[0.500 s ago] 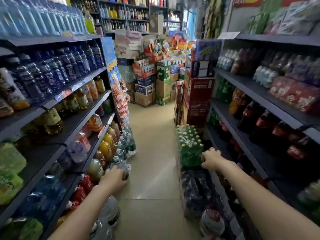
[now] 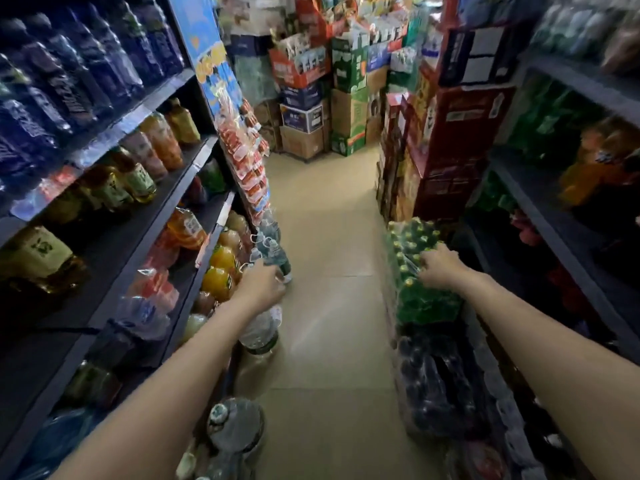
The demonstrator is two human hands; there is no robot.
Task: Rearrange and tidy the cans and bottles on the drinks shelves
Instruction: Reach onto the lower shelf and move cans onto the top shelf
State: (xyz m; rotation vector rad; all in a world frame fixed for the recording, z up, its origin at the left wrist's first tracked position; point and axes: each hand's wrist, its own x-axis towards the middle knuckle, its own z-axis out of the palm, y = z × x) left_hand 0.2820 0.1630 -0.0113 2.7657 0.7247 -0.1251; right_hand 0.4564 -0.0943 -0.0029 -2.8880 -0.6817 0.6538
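Note:
My left hand (image 2: 260, 285) reaches low beside the left drinks shelf (image 2: 194, 168) and grips the top of a large clear water bottle (image 2: 260, 332) that stands on the floor. More water bottles (image 2: 275, 252) stand in a row just beyond it. My right hand (image 2: 439, 268) lies on a shrink-wrapped pack of green bottles (image 2: 420, 299) on the right side of the aisle, its fingers bent into the plastic wrap. Orange and yellow juice bottles (image 2: 221, 268) fill the lower left shelf.
Dark blue bottles (image 2: 69, 84) line the upper left shelf, with tea bottles (image 2: 138, 174) below. A wrapped pack of dark bottles (image 2: 436, 386) sits nearer than the green pack. Stacked cartons (image 2: 325, 109) close the aisle's far end. Red boxes (image 2: 457, 150) stand against the right shelves (image 2: 554, 216).
The view has moved forward and tilted down. My left hand has shifted onto the water bottle's top. My right hand has gone from a fist beside the green pack to fingers on its wrap.

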